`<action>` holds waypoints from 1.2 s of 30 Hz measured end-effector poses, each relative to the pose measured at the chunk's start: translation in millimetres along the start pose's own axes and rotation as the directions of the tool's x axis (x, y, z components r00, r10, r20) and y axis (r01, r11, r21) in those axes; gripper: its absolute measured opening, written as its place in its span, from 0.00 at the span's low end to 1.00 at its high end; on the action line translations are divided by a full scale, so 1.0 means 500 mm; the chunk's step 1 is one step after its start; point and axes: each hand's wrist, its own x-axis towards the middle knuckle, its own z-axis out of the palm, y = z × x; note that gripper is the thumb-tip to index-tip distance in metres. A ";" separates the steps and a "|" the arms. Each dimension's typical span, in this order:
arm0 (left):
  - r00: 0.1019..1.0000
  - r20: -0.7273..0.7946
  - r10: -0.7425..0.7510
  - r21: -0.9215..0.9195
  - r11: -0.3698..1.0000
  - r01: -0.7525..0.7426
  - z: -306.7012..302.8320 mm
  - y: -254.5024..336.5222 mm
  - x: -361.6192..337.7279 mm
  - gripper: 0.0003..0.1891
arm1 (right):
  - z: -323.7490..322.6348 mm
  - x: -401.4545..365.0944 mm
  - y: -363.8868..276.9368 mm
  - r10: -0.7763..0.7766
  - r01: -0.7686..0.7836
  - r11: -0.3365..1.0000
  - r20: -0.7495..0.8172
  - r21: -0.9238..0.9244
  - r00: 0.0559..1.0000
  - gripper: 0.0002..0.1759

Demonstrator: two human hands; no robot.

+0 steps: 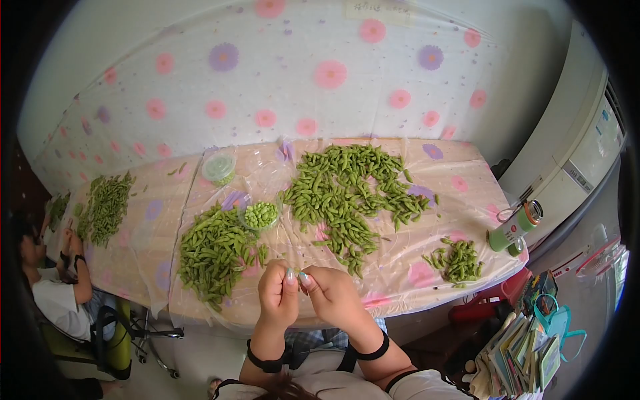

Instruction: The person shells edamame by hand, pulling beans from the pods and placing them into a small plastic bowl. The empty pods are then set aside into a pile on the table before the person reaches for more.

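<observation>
My left hand (pixel 278 293) and my right hand (pixel 328 293) meet thumb to thumb above the table's front edge, fingers curled in. Whatever they pinch is too small to make out. Green pods form a large pile (pixel 340 193) beyond them and another pile (pixel 212 257) to the left. A round clear container (pixel 261 215) of shelled green beans stands between the piles. Behind it is a second clear container (pixel 219 168) with some beans inside. A smaller heap of pods (pixel 461 261) lies to the right.
A green bottle (pixel 512 230) stands at the table's right edge. Books and papers (pixel 517 357) are stacked below, right, near a red object (pixel 490 299). At far left a person (pixel 63 293) sits by another pod pile (pixel 107 208). Flowered plastic covers table and wall.
</observation>
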 end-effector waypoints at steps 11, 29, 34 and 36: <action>0.983 0.053 -0.178 0.011 0.984 0.177 -0.020 -0.006 -0.003 0.08 | 0.014 -0.004 0.025 0.177 -0.178 0.907 0.039 0.381 0.983 0.15; 1.000 0.018 -0.024 -0.023 0.999 0.025 -0.008 0.010 0.003 0.10 | 0.039 -0.013 -0.009 0.292 -0.244 0.375 0.136 0.894 0.947 0.11; 0.992 -0.068 -0.106 -0.013 0.994 0.105 -0.016 0.023 0.005 0.08 | 0.035 0.002 0.033 0.101 -0.009 0.821 -0.129 0.571 0.987 0.17; 0.936 0.015 -0.352 -0.086 0.932 0.352 -0.037 0.028 -0.003 0.07 | 0.007 0.000 0.044 0.068 0.001 0.878 -0.127 0.479 0.990 0.15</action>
